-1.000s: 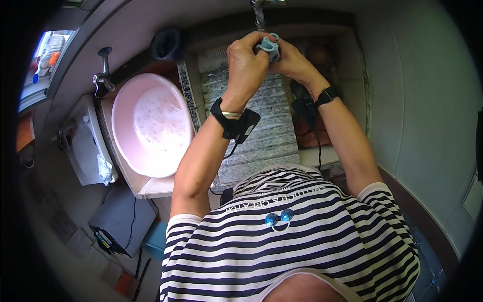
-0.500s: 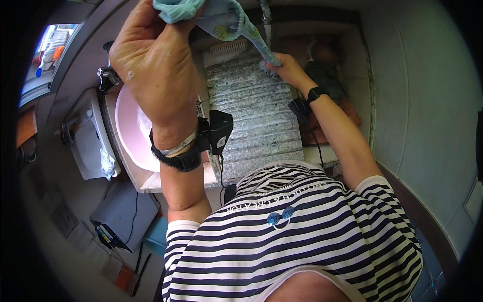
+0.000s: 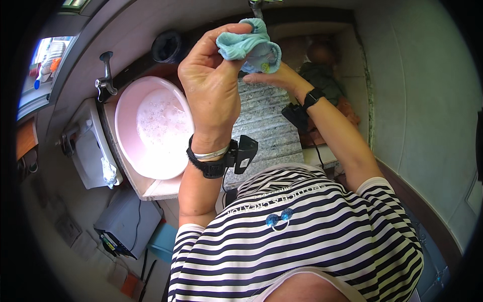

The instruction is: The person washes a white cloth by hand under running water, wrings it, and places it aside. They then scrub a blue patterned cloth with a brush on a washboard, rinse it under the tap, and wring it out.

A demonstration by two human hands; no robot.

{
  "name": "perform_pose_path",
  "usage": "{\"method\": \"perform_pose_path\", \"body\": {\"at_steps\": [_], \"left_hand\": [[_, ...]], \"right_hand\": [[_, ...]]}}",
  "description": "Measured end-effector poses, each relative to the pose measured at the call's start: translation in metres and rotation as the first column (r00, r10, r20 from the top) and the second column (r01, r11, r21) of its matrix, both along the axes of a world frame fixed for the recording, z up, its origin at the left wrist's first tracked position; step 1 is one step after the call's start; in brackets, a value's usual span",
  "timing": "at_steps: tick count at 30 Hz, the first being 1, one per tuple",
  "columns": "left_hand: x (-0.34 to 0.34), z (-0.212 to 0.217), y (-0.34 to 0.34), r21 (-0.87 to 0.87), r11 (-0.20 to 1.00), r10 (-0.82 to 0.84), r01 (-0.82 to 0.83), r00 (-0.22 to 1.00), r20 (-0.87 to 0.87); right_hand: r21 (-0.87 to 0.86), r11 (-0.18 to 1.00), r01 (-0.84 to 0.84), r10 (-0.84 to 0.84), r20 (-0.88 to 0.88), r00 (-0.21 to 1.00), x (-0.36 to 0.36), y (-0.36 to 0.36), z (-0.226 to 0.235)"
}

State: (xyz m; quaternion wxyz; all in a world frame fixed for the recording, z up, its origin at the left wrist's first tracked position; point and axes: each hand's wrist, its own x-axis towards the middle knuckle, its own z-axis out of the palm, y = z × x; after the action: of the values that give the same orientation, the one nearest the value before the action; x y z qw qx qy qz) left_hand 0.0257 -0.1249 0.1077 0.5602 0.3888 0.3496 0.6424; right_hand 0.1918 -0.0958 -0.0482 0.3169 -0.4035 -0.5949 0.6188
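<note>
A light blue-green cloth garment (image 3: 237, 46) with ribbed, gathered edges and a small yellow-green motif hangs bunched above the ridged stone washboard (image 3: 264, 113). My left hand (image 3: 214, 83) is closed on it, pinching its left part between thumb and fingers. Just below and behind the cloth is my right hand (image 3: 280, 80); one digit stretches out leftward, apart from the fabric. The garment hides its other fingers. The hand looks open, though whether those hidden fingers touch the cloth does not show.
A pink basin (image 3: 126, 121) of sudsy water stands left of the washboard. A metal faucet (image 3: 104, 83) rises behind it, with another tap (image 3: 256, 7) at the top. Dark cloth (image 3: 322, 80) lies in the trough at right. A dark bin (image 3: 167, 46) is beyond the basin.
My left hand has come down and right, bringing the garment nearer my right hand. The cloth, stretched between both hands before, is now bunched. More of the basin shows.
</note>
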Motion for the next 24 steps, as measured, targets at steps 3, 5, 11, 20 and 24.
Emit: {"method": "perform_pose_path", "body": {"at_steps": [3,5,11,20,24], "left_hand": [[-0.012,-0.009,0.001,-0.03,0.994,0.1,-0.106,0.985,-0.14],[-0.034,-0.03,0.004,-0.046,0.982,0.164,-0.184,0.946,-0.278],[-0.054,-0.111,-0.012,-0.342,0.915,-0.016,-0.215,0.826,-0.563],[-0.006,-0.143,-0.038,-0.501,0.865,-0.163,-0.035,0.924,-0.346],[-0.009,-0.13,-0.04,-0.629,0.777,-0.253,0.009,0.92,-0.299]], "right_hand": [[-0.259,0.96,0.105,-0.041,0.242,0.969,0.001,0.027,-0.013],[-0.427,0.865,0.264,-0.139,0.302,0.943,0.007,0.045,-0.011],[-0.327,0.903,0.28,-0.171,0.323,0.931,0.025,0.086,-0.001],[-0.202,0.952,0.231,-0.144,0.368,0.918,0.032,0.103,-0.054],[-0.218,0.932,0.289,-0.162,0.463,0.871,0.013,0.101,-0.034]]}}
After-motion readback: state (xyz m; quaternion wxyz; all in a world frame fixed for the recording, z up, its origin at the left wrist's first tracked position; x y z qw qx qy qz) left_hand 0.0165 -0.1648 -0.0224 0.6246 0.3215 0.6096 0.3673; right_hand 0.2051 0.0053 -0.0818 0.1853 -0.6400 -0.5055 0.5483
